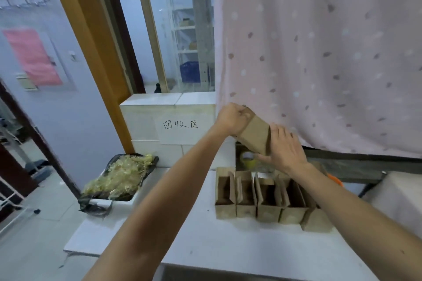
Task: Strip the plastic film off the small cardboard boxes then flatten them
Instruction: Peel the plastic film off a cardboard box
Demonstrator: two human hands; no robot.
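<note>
I hold a small brown cardboard box (pixel 255 132) tilted in the air above the back of the white table (pixel 228 246). My left hand (pixel 233 116) grips its upper left end with curled fingers. My right hand (pixel 285 146) wraps around its lower right end, thumb underneath. A row of several open brown boxes (pixel 262 198) stands on the table below my hands, their flaps up. Whether film is on the held box I cannot tell.
A black-lined bin (pixel 118 178) heaped with crumpled clear film sits at the table's left. A roll of tape (pixel 247 157) lies behind the boxes. A tiled ledge with a handwritten paper sign (pixel 180 124) and a pink dotted curtain (pixel 319 52) stand behind.
</note>
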